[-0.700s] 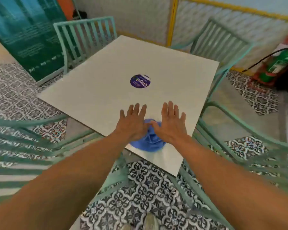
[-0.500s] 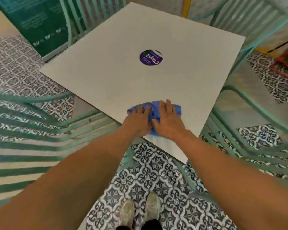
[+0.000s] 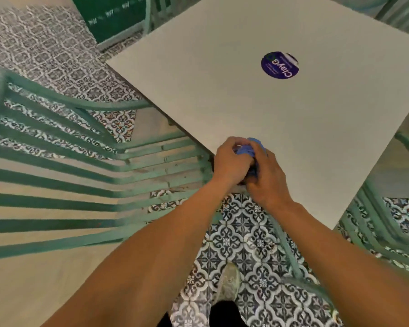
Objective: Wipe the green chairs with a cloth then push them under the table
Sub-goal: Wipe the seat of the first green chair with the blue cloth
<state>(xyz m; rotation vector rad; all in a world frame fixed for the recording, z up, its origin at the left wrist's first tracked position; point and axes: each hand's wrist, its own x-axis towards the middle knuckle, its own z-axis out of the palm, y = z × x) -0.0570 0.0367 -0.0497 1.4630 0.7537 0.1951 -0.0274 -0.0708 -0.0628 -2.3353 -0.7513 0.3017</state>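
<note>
A blue cloth (image 3: 244, 150) is bunched up at the near corner of the white square table (image 3: 246, 95). My left hand (image 3: 232, 161) and my right hand (image 3: 267, 175) are both closed around it, so most of the cloth is hidden. A green slatted chair (image 3: 80, 175) stands to my left, its seat partly under the table edge. Another green chair (image 3: 383, 230) shows at the right, beside the table. Parts of two more green chairs appear at the far side, one (image 3: 156, 10) at the top middle and one (image 3: 401, 13) at the top right.
A round purple sticker (image 3: 279, 65) lies on the tabletop. A dark green board (image 3: 113, 17) leans at the top left. The floor has patterned tiles (image 3: 241, 246) and plain beige parts. My shoe (image 3: 228, 283) stands on the tiles between the two near chairs.
My hands went from lying flat on the cloth to gathering it into a bunch at the table corner. The view tilted down and swung left, showing more of the left chair.
</note>
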